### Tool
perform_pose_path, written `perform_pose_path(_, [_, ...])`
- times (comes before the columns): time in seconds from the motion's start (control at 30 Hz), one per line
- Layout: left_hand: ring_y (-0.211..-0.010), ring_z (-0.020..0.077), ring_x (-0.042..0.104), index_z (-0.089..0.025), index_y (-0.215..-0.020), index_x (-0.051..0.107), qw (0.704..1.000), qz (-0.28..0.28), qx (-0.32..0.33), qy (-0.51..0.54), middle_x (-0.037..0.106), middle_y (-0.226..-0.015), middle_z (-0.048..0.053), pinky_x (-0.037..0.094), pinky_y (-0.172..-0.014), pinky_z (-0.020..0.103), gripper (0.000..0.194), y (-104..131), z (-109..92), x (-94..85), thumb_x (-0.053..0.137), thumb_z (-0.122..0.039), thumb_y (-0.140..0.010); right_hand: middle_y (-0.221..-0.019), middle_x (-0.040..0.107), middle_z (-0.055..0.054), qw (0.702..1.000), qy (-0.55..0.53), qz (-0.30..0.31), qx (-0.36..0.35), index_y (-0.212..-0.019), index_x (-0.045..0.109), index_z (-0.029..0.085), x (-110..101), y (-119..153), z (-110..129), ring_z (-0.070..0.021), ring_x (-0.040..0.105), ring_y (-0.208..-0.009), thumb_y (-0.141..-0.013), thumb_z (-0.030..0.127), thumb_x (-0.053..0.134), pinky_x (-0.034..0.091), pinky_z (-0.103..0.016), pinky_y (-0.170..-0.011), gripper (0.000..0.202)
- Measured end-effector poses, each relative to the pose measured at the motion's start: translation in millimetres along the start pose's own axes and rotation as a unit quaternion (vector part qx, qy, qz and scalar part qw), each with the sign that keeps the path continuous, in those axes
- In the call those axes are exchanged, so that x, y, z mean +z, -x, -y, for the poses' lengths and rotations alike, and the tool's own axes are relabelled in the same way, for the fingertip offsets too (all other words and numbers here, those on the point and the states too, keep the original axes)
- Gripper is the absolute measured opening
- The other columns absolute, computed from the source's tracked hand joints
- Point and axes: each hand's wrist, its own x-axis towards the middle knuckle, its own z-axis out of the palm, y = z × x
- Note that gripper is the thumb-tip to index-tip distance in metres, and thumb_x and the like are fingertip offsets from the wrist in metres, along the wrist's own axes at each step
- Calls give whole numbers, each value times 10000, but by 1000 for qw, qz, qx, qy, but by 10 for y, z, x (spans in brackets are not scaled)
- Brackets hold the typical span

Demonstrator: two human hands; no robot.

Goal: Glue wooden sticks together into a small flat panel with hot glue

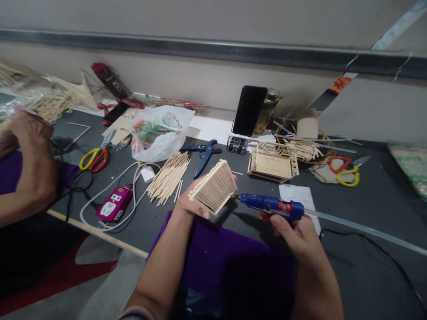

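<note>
My left hand [193, 205] is closed round a small panel of pale wooden sticks [213, 189], held tilted above the table. Thicker sticks run along the panel's edges. In my right hand [293, 229] is a blue hot glue gun [270, 205], its nozzle pointing left at the panel's right side; I cannot tell whether the tip touches. A long clear glue stick [363, 229] juts from the back of the gun. Just beyond stands a box-like frame of wooden sticks [271, 164]. A pile of loose sticks [170, 175] lies left of my left hand.
Blue cutters [207, 155] and a white plastic bag [163, 133] lie behind the sticks. A phone [250, 109] leans in a wire stand. A purple power outlet [115, 203] trails a white cable. Scissors lie at both sides. A co-worker's arm [35, 169] is at far left.
</note>
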Motion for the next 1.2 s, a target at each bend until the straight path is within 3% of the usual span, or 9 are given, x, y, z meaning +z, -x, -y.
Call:
perform_pose_path(0.2, [-1226, 349, 515, -241, -1332, 505, 1000, -5, -24, 4, 534, -1359, 151, 461, -965, 415, 1111, -25, -59, 20, 932, -351, -313, -548, 575, -24, 1000, 11, 11, -14, -769, 694, 182, 22, 8, -17, -187, 589, -592, -863, 515, 536, 490, -276, -556, 380])
perform_pose_path(0.33, [-1143, 335, 582, -251, -1343, 499, 999, 13, -38, 15, 524, -1370, 152, 501, -899, 392, 1097, -24, -84, 32, 924, -341, -336, -532, 560, -10, 1000, 7, 14, -4, -800, 682, 177, 43, 16, -4, -179, 574, -561, -856, 518, 542, 471, -266, -533, 372])
perform_pose_path(0.63, [-1136, 368, 582, -253, -1351, 492, 999, 44, 13, 7, 535, -1355, 109, 530, -839, 389, 1075, -33, -43, 29, 919, -358, -370, -518, 548, -9, 999, 30, 30, -20, -773, 660, 188, 38, -20, 100, -193, 586, -581, -868, 545, 496, 481, -277, -558, 404])
perform_pose_path(0.8, [-1123, 329, 594, -279, -1349, 493, 998, 64, 10, 28, 533, -1363, 74, 519, -860, 367, 1050, -39, -57, 39, 917, -289, -389, -512, 534, -1, 999, 30, 27, -22, -795, 668, 190, 47, -19, 82, -179, 559, -543, -879, 533, 487, 475, -275, -554, 397])
perform_pose_path(1.0, [-1150, 341, 577, -252, -1374, 454, 1000, 22, -7, 13, 498, -1387, 148, 506, -901, 414, 1103, -5, -23, 9, 916, -383, -381, -515, 528, 3, 999, 17, 24, -16, -750, 648, 188, 41, -23, 59, -156, 508, -502, -875, 511, 507, 442, -260, -513, 374])
perform_pose_path(1.2, [-1122, 328, 590, -275, -1348, 482, 999, 29, -9, 32, 512, -1372, 135, 503, -900, 413, 1075, -12, -22, 15, 921, -369, -372, -533, 539, 0, 1000, 8, 16, -12, -714, 629, 187, 27, -9, 37, -149, 510, -508, -873, 488, 521, 449, -260, -532, 356])
